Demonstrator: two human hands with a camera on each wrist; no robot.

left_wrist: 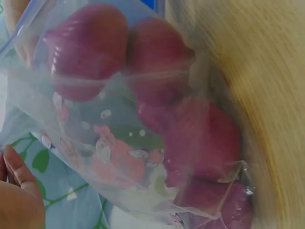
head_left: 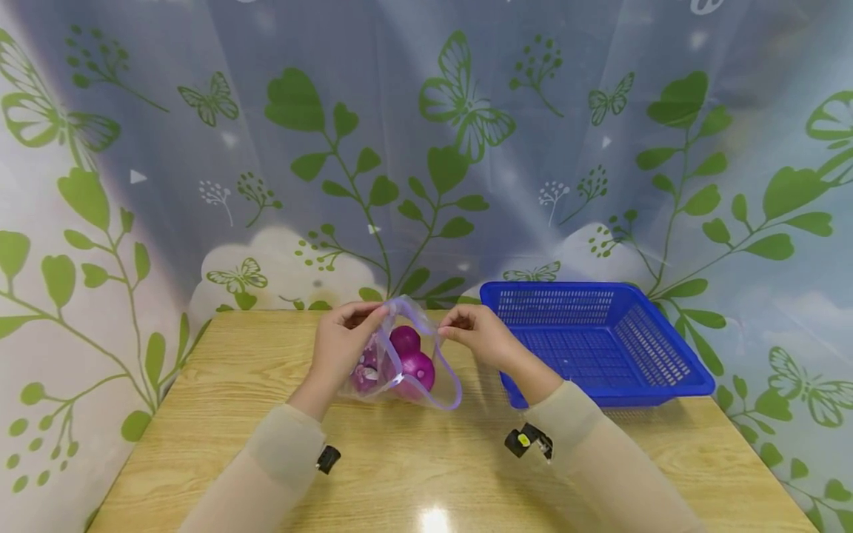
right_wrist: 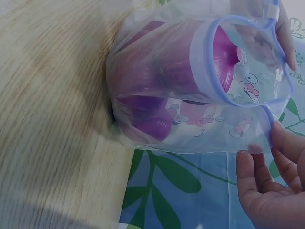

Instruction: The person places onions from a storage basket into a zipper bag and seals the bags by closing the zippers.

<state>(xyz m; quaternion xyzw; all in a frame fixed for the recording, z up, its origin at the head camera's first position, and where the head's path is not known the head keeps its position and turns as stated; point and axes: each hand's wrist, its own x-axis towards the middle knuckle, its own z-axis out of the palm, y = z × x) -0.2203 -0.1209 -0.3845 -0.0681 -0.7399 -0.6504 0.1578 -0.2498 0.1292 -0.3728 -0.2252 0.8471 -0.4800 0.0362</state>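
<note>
A clear zip bag [head_left: 373, 389] with a lilac rim and pink cartoon prints stands on the table, its mouth spread apart. Inside it are several glossy purple onions [head_left: 415, 370]; one onion's pointed tip [right_wrist: 231, 53] shows through the mouth in the right wrist view. My left hand [head_left: 341, 344] pinches the rim on the left between thumb and fingers. On the opposite side my right hand [head_left: 485, 339] pinches the bag's edge with thumb and forefinger. A small white slider [right_wrist: 273, 12] sits on the zip near the left hand in the right wrist view.
A blue plastic basket [head_left: 596, 400] with slotted walls stands at the right of the wooden table [head_left: 220, 414], close to my right forearm. Behind the table hangs a cloth [head_left: 400, 148] printed with leaves and butterflies.
</note>
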